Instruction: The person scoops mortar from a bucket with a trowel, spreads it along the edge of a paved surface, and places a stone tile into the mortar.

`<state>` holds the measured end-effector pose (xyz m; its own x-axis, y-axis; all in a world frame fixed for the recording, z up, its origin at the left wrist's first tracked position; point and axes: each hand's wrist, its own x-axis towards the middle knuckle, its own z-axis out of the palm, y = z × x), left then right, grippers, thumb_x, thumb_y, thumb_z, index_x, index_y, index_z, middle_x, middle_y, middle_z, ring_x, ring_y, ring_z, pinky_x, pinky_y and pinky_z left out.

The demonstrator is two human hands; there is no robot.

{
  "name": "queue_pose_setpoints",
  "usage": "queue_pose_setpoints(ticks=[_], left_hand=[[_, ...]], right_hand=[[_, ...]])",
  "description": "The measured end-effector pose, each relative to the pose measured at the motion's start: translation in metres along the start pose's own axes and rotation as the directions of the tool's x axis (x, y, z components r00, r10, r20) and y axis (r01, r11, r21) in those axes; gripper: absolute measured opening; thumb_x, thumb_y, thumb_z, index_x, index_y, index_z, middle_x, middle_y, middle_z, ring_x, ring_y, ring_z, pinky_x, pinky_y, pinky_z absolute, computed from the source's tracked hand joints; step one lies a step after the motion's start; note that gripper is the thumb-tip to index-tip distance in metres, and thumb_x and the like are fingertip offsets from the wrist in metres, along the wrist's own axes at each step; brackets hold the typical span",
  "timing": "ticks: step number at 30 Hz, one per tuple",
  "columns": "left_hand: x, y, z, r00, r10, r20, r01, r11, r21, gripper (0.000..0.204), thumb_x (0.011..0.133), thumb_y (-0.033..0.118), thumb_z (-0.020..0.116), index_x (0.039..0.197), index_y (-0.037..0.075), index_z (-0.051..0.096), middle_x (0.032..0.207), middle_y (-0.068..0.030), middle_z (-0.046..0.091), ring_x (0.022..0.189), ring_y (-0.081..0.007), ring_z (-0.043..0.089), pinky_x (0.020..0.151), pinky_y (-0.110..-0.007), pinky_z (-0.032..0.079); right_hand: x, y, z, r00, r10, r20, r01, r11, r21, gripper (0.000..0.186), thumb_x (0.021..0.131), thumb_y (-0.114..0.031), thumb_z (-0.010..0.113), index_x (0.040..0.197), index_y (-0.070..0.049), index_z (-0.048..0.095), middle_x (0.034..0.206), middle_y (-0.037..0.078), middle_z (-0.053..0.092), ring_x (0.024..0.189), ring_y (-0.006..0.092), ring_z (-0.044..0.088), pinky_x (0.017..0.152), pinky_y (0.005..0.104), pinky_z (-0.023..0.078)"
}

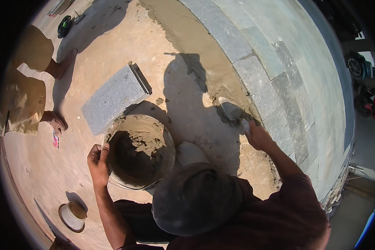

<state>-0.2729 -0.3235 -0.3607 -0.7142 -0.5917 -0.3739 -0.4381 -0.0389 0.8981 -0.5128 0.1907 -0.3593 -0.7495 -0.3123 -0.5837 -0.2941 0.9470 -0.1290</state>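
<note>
Holds with the left hand (98,163), fingers curled, the rim of a round grey bucket (168,160), partly filled with wet grey-brown mortar (148,143). A little farther, to the right, grips with the closed right hand (259,137) the pale handle of a mortar-smeared trowel (231,109), at the strip of wet mortar (191,37) just beside rectangular grey stone slabs (254,77); cannot tell if touching. Just beyond the bucket, can see a stack of flat grey stone tiles (112,96).
</note>
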Motion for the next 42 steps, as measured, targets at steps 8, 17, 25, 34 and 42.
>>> queue_pose_setpoints(ticks=[8, 17, 25, 34, 42], left_hand=[[-0.002, -0.003, -0.004, 0.999, -0.008, -0.048, 0.009, 1.000, 0.020, 0.038, 0.103, 0.017, 0.065, 0.073, 0.013, 0.041, 0.069, 0.0101, 0.036, 0.065, -0.0023, 0.029, 0.055, -0.024, 0.024], [0.005, 0.007, 0.015, 0.999, 0.032, 0.015, -0.032, 0.999, -0.004, 0.035, 0.103, 0.021, 0.065, 0.074, 0.012, 0.048, 0.069, 0.0101, 0.043, 0.064, -0.0018, 0.030, 0.055, -0.024, 0.024], [-0.004, 0.012, 0.010, 0.998, -0.027, -0.059, 0.028, 0.999, 0.027, 0.038, 0.101, 0.029, 0.068, 0.072, 0.012, 0.051, 0.064, 0.0095, 0.045, 0.056, -0.0022, 0.033, 0.050, -0.025, 0.025], [0.001, 0.030, 0.023, 0.999, 0.025, 0.040, -0.034, 0.971, 0.237, 0.042, 0.095, 0.033, 0.075, 0.073, 0.004, 0.055, 0.065, 0.0030, 0.046, 0.063, -0.0082, 0.039, 0.056, -0.031, 0.034], [-0.008, 0.027, 0.030, 0.991, 0.130, -0.034, -0.112, 0.940, 0.322, 0.037, 0.093, 0.028, 0.072, 0.082, -0.006, 0.062, 0.067, -0.0242, 0.061, 0.059, -0.0352, 0.058, 0.062, -0.044, 0.047]], right_hand=[[-0.047, 0.050, 0.007, 0.997, 0.060, -0.047, -0.054, 0.991, 0.125, 0.041, 0.101, -0.027, 0.053, 0.124, 0.006, 0.046, 0.087, 0.034, 0.066, 0.089, 0.0553, 0.064, 0.080, 0.0581, 0.049], [0.013, 0.030, -0.011, 0.987, -0.034, -0.156, 0.036, 0.999, 0.011, 0.040, 0.101, -0.030, 0.052, 0.115, 0.007, 0.049, 0.086, 0.036, 0.066, 0.087, 0.0532, 0.066, 0.077, 0.0582, 0.051], [-0.049, 0.005, -0.062, 0.975, -0.047, -0.219, 0.042, 0.999, -0.028, 0.036, 0.096, -0.034, 0.063, 0.114, -0.004, 0.057, 0.078, 0.028, 0.067, 0.078, 0.0475, 0.068, 0.067, 0.0545, 0.050], [0.006, -0.181, -0.024, 0.751, -0.659, -0.053, 0.624, 0.733, -0.273, 0.045, 0.090, -0.030, 0.069, 0.130, -0.012, 0.060, 0.096, 0.018, 0.070, 0.078, 0.0408, 0.068, 0.068, 0.0494, 0.054], [0.037, -0.274, -0.023, 0.536, -0.844, 0.025, 0.711, 0.435, -0.552, 0.030, 0.095, -0.017, 0.060, 0.119, 0.001, 0.062, 0.085, 0.020, 0.069, 0.071, 0.0346, 0.070, 0.061, 0.0455, 0.055]])
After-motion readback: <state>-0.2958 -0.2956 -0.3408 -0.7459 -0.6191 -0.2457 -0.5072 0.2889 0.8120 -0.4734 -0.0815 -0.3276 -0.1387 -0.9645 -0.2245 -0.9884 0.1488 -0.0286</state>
